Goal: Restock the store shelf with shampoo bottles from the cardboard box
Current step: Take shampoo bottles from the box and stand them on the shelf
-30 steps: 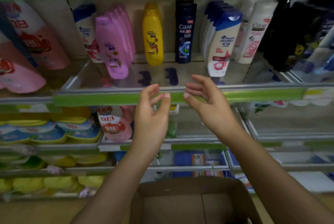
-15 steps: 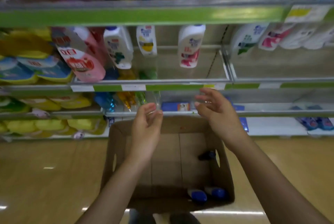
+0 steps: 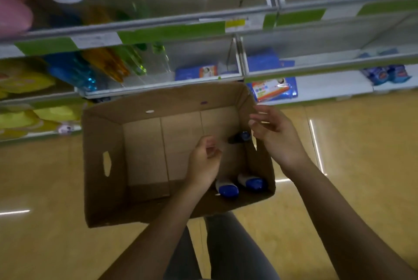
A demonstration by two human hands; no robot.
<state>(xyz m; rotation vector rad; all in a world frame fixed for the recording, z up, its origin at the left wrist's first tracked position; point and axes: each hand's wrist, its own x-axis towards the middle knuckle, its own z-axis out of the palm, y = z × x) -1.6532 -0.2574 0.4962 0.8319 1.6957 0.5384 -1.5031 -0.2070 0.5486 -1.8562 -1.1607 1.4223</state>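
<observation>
Shelf [image 3: 158, 30]: runs across the top of the view, green-edged, with stock blurred behind the rail; the bay at centre looks thinly filled.
Box [image 3: 106, 166]: open cardboard, on the floor below the shelf, mostly bare inside.
Left hand [image 3: 204, 162]: hangs inside the box over its right half, fingers loosely curled, its grip holding nothing.
White bottles [image 3: 227, 188]: two with blue caps lie side by side in the near right corner of the box, caps toward the person, long axes running away toward the shelf.
Dark bottle [image 3: 239, 137]: lies against the right wall farther in; its shape is mostly hidden by blur.
Right hand [image 3: 274, 135]: above the box's right rim, fingers spread and relaxed, its grip open and empty.
Key relation: the white bottles sit just below and to the right of the left hand, nearly under its wrist, so that hand is the nearer one; the right hand is closer to the dark bottle.
Likely next: a reach down to take a bottle across its body, judged from the hands' positions only.
</observation>
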